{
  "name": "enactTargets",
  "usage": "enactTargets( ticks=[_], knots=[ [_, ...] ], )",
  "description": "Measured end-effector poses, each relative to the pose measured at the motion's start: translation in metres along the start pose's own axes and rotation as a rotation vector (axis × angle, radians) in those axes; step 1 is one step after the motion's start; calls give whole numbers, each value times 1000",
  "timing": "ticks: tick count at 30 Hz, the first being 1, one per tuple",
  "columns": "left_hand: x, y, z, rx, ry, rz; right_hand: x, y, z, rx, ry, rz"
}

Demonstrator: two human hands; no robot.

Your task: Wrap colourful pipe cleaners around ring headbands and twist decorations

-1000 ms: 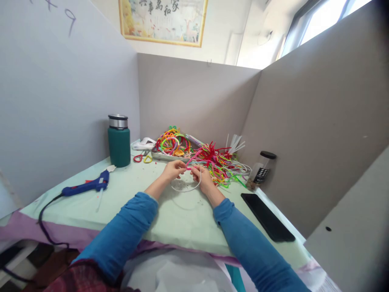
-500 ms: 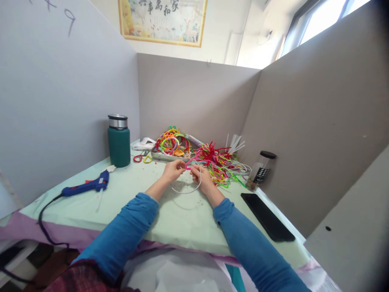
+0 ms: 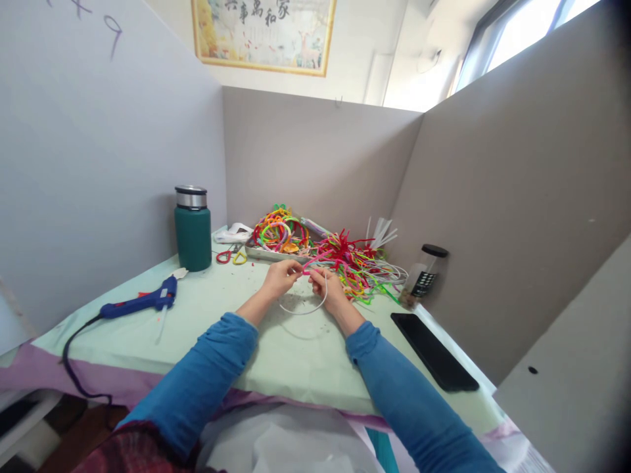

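A thin white hoop (image 3: pixel 306 313) hangs below my two hands, its lower curve over the pale green table cover (image 3: pixel 315 355). My left hand (image 3: pixel 284 276) is closed, fingertips pinched at the hoop's upper left. Close beside it, my right hand (image 3: pixel 326 285) is closed on the hoop's upper right. A short pink fuzzy strip (image 3: pixel 306 268) lies between the fingertips at the top of the hoop, and both hands touch it. The fingers hide exactly how strip and hoop meet.
Behind my hands are a metal tray (image 3: pixel 276 255) of coloured rings and a pile of fuzzy stems (image 3: pixel 350 256). A green bottle (image 3: pixel 192 236) and blue glue gun (image 3: pixel 142 301) are left; a clear jar (image 3: pixel 424 279) and black phone-like slab (image 3: pixel 434 351) are right.
The white hoop has shifted very slightly to the right. Both hands keep nearly the same place and grip.
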State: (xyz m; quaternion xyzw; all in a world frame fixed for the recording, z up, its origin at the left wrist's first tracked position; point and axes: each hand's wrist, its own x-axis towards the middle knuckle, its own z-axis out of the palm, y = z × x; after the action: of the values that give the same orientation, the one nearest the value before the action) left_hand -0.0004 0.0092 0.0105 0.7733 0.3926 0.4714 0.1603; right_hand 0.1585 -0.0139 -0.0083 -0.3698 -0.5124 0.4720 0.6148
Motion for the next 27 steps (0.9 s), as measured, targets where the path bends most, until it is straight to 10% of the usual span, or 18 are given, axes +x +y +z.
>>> enactTargets(
  ticks=[27],
  knots=[
    [-1,2,0,104,-48,-14,-1,-1,1,-9,-16,1]
  ],
)
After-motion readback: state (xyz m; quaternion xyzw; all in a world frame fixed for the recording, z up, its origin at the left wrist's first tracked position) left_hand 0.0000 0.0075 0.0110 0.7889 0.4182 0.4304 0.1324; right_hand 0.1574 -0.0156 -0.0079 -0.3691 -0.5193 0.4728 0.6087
